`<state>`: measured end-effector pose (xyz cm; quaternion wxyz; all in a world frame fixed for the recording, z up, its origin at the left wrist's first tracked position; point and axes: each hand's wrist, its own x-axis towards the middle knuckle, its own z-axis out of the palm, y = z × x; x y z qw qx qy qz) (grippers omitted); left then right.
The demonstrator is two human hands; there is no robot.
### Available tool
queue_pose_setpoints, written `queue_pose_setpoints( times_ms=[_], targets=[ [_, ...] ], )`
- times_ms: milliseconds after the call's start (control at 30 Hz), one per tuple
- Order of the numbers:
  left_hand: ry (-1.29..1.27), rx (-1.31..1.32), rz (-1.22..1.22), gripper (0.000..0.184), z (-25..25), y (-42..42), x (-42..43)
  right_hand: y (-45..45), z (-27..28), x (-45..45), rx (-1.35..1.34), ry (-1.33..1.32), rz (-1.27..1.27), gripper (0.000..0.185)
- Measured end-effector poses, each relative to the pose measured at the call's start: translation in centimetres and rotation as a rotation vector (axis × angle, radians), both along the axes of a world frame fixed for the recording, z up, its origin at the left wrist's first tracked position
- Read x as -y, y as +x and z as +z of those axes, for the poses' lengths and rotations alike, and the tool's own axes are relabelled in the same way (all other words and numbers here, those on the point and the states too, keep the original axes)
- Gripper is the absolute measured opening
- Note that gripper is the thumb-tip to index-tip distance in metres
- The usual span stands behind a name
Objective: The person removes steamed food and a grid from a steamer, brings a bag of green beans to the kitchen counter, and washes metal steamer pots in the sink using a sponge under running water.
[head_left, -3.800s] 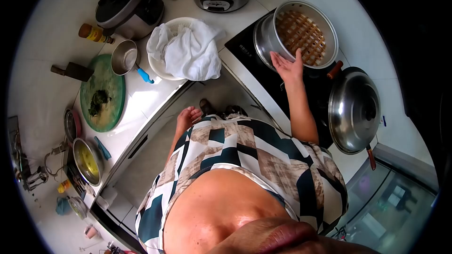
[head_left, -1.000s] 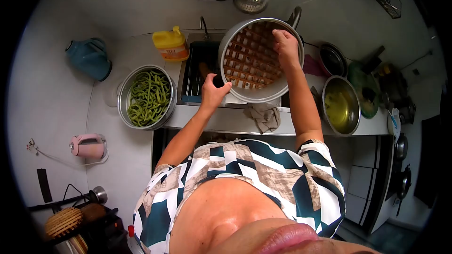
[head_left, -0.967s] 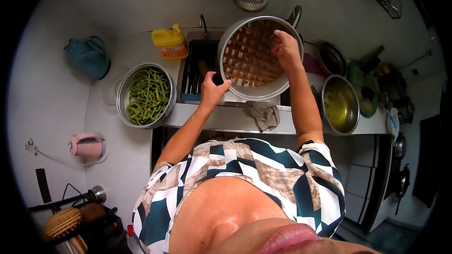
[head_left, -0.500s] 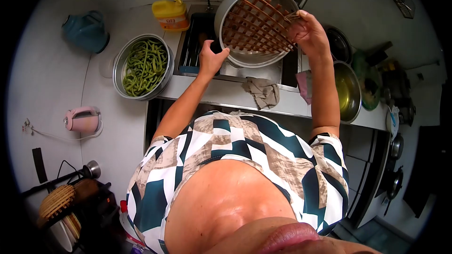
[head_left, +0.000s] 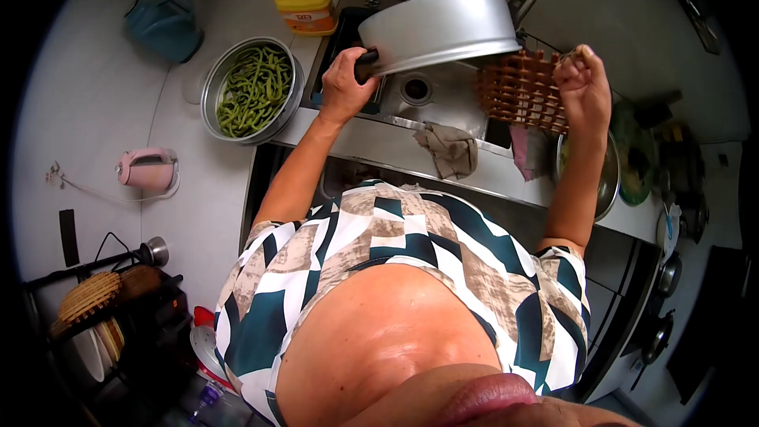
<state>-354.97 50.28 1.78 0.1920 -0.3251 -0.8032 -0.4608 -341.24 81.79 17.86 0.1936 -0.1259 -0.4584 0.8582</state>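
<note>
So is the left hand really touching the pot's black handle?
Touching. The head view shows the left hand gripping the metal pot's black handle, with no gap between them.

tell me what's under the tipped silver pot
Below the silver pot, held by the left hand, the steel sink shows, with its drain. The pot covers the sink's far part, and the pot's inside is turned out of view.

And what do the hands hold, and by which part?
The left hand holds the metal pot by its dark left handle; the right hand, the lattice rack at its right edge.
</note>
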Motion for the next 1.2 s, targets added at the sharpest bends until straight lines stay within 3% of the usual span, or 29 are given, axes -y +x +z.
queue_pose_setpoints(
  times_ms=[200, 367, 500, 667, 1000, 1100, 1200],
  targets=[
    [-0.048, -0.292, -0.128, 0.057, 3.5, -0.1, 1.9, 2.8, -5.1, 0.2, 0.123, -0.076, -0.051, 0.009],
    [-0.001, -0.240, -0.034, 0.051, 3.6, -0.7, 1.9, 2.9, -6.9, -0.1, 0.101, -0.101, 0.033, 0.006],
    [0.031, 0.046, 0.162, 0.049, 2.8, -0.2, 2.6, 0.3, -8.1, 0.4, 0.179, -0.105, 0.097, 0.006],
    [0.060, 0.286, 0.213, 0.050, 2.5, 0.9, 2.4, 0.0, -9.1, -0.7, 0.207, -0.122, 0.171, 0.012],
    [0.233, 0.713, 0.044, 0.044, 0.1, 0.2, 0.7, 1.8, -7.0, -0.7, 0.243, -0.040, 0.125, 0.013],
    [0.398, 0.822, -0.063, 0.043, -1.6, -0.5, 1.4, 1.4, -7.4, 0.7, 0.177, -0.114, 0.049, 0.009],
    [0.391, 0.828, -0.119, 0.043, -3.0, -4.6, 6.9, -1.9, -6.7, 7.1, 0.226, -0.179, -0.184, 0.010]
  ],
)
